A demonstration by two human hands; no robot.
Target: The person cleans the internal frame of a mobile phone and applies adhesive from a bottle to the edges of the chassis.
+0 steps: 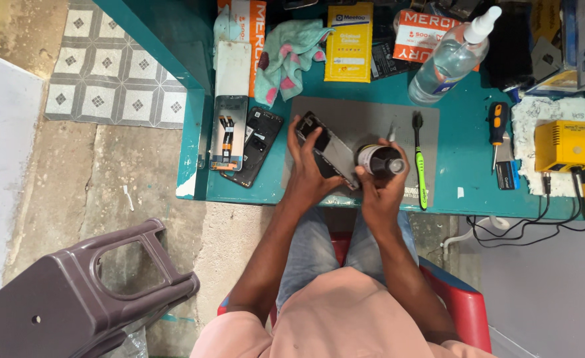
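Over the near edge of the grey work mat (372,119), the opened phone (329,151) sat tilted in the left hand (309,174), its inner side up, fingers curled round its left edge and thumb pressed on its face. Just to its right, touching or nearly touching the phone's near end, the right hand (382,189) was closed round a small dark bottle (379,160), nozzle end turned towards the phone. Whether the nozzle was actually on the frame could not be told from that view.

Judging the work, a steady hand counted most there: the phone wanted to be kept braced against the mat, the bottle squeezed lightly, so that only a thin line landed along the frame and none ran onto the parts inside. Tilting the phone a little less would probably have helped keep any liquid from creeping.

Right of the hands a green-handled brush (420,166) lay on the mat's edge, ready for cleaning up. Farther right were a small screwdriver (498,129) and a yellow soldering station (564,146) with cables trailing off the near edge. To the left, two more phone shells (243,139) lay side by side on the teal table (468,179). At the far side stood a clear spray bottle (452,56) on its side, a pink-and-mint cloth (286,56) and some packets. A brown plastic stool (87,292) lay tipped on the floor, near left.
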